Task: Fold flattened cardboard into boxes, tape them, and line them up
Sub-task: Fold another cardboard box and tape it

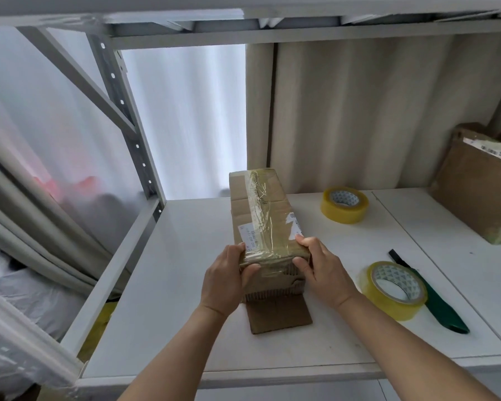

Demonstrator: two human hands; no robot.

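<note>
A long brown cardboard box (262, 211) lies on the white shelf (185, 285), its top covered with old clear tape and label scraps. One flap (278, 315) at the near end lies flat on the shelf. My left hand (229, 280) grips the box's near left corner, fingers on top and thumb on the end face. My right hand (320, 270) grips the near right corner the same way. Two rolls of yellowish tape are on the shelf: one at the back (344, 204), one nearer on the right (395, 289).
A green-handled cutter (437, 302) lies beside the nearer tape roll. Another taped brown box (480, 180) leans at the far right. A grey metal rack upright (122, 111) stands left, with curtains behind. The shelf's front edge (272, 374) runs below my forearms.
</note>
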